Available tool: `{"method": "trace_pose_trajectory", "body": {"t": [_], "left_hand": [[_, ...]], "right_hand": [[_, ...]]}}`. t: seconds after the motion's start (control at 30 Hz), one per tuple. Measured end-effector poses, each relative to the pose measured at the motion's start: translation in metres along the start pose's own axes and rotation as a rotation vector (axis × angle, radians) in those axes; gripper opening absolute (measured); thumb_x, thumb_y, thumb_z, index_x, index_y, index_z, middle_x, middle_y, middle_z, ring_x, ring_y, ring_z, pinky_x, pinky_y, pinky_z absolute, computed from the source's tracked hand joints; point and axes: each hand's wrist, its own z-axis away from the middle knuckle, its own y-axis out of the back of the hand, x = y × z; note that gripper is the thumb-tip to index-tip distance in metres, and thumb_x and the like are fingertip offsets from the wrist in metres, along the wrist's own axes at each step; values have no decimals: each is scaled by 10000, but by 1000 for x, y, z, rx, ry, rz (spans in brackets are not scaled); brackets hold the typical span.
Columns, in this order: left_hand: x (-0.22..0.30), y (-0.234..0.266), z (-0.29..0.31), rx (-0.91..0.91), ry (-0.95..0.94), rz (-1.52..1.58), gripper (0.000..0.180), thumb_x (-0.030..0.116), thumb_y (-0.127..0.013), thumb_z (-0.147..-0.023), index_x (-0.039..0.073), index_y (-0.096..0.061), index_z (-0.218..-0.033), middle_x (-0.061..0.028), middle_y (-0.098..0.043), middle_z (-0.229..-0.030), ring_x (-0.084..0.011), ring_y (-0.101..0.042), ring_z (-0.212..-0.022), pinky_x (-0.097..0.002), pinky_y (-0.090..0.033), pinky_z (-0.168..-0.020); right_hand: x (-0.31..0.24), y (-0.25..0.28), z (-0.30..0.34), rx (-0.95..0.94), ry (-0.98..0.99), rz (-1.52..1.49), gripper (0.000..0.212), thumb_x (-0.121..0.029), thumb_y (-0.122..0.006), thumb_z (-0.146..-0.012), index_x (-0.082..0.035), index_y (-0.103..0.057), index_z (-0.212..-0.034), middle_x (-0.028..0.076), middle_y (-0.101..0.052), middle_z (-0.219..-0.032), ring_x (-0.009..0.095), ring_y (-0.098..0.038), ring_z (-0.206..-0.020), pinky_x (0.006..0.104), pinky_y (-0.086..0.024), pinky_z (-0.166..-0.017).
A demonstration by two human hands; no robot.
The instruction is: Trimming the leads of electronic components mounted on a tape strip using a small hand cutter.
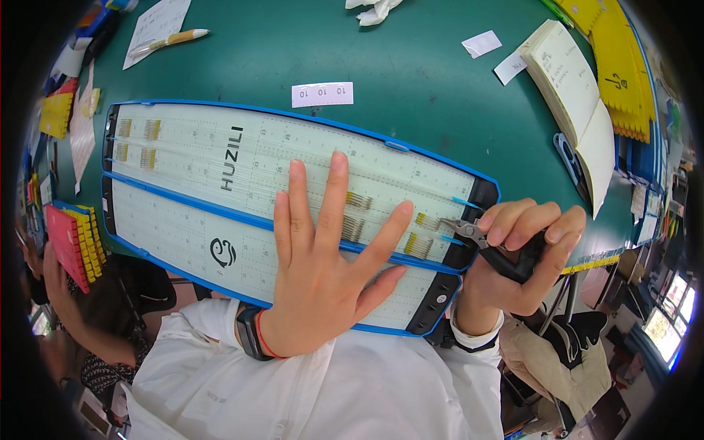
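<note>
I am holding pliers (513, 265) in my right hand (524, 220), the fingers wrapping round the black handles, and the metal nose is pointing in over the right end of a long blue-edged case (205, 279), close to a small bundle of thin strands (419, 246); I cannot tell whether it is touching any. The fingers of my left hand (312, 275) are lying spread wide across the middle of the case, holding nothing, though I cannot tell how hard they are pressing. That hand is hiding much of the middle of both pale panels, and the pliers are covering part of the right corner. The case is lying open on the green counter (242, 81), its near edge running up against my white shirt (235, 396). Just beyond it a pale strip (323, 86) is lying; farther off, a pen (172, 40) is resting on paper (158, 22) to the left and a crumpled tissue (378, 11) is sitting at the top. To the right an open notebook (568, 81) is lying beside yellow sheets (623, 81). At far left another person's arm (88, 330) is reaching toward a red-and-yellow bundle (66, 246).
</note>
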Motion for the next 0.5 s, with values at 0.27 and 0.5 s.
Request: {"method": "trace_pose_trajectory", "body": {"t": [0.27, 0.5], "left_hand": [[1, 1, -1, -27, 2, -24, 598, 367, -715, -749, 288, -554, -1320, -302, -196, -1501, -574, -155, -1349, -683, -169, -1019], [0, 0, 0, -3, -10, -14, 600, 367, -715, -750, 274, -557, -1321, -305, -198, -1500, -575, -153, -1350, -683, -159, -1022]], "right_hand": [[0, 1, 0, -23, -7, 2, 259, -325, -315, -1022, -103, -309, -889, 79, -429, -634, 206, -494, -518, 367, -487, -580], [2, 2, 2, 12, 13, -130, 260, -339, -295, -1027, -106, -322, -915, 80, -442, -684, 213, -510, -543, 366, -486, -578]]}}
